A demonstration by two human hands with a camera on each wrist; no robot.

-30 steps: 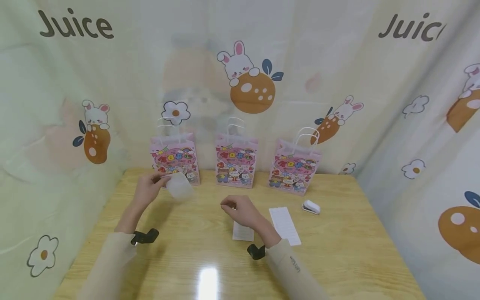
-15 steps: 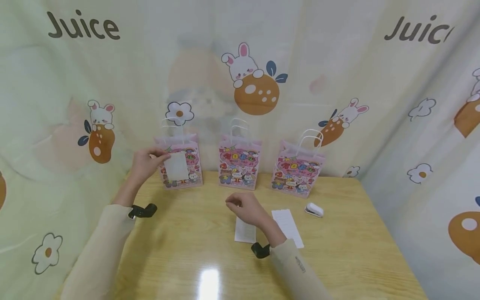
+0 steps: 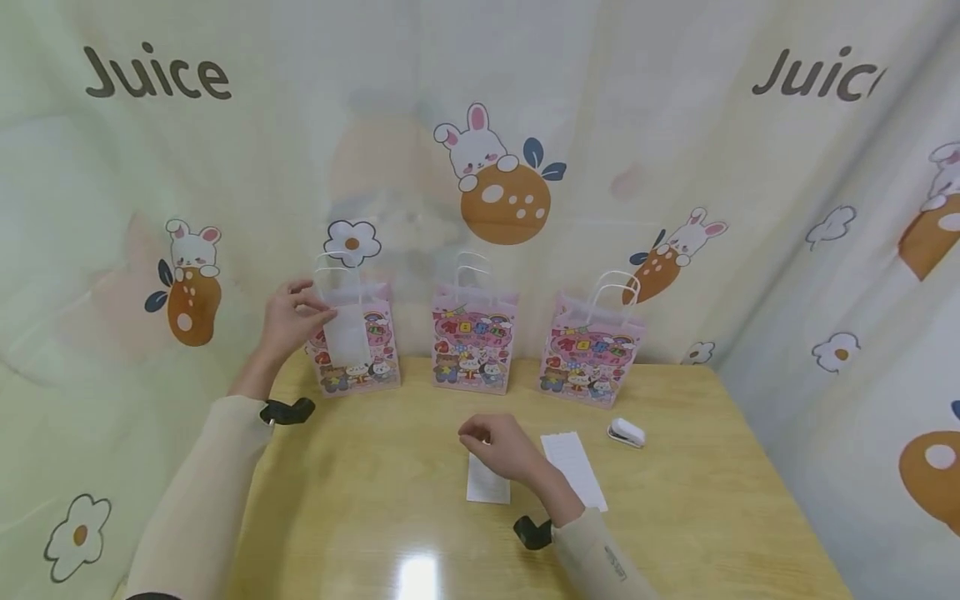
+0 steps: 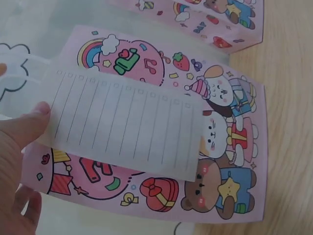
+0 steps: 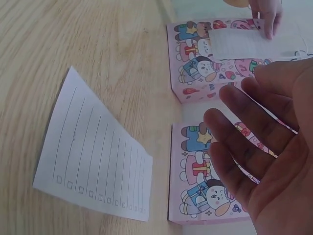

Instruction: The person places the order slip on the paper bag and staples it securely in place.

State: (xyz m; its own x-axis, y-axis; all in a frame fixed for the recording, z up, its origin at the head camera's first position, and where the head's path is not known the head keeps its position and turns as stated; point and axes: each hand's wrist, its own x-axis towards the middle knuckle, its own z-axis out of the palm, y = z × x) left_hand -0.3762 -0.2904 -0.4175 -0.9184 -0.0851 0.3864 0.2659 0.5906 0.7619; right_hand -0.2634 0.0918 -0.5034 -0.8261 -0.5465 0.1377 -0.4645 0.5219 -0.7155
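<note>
In the head view my left hand (image 3: 288, 318) is at the upper left of the left pink gift bag (image 3: 381, 354), holding a lined checklist sheet (image 3: 347, 337) upright against its printed front. The left wrist view shows the thumb (image 4: 41, 111) on the top end of the sheet (image 4: 124, 122), with other fingers lower down beside the bag's top edge. My right hand (image 3: 504, 446) hovers over the table, its fingers loosely bent and holding nothing. Below it lies a second checklist sheet (image 3: 487, 483), partly hidden by the hand in the head view.
Two more pink gift bags stand in the row, a middle bag (image 3: 472, 354) and a right bag (image 3: 588, 362), all with white handles. Another lined sheet (image 3: 573, 467) and a small white stapler (image 3: 626, 432) lie to the right on the wooden table (image 3: 360, 500). A printed curtain (image 3: 397, 167) hangs behind.
My left hand has moved up with its sheet, from in front of the left bag to flat against the bag's front. The right hand has stayed nearly in place.
</note>
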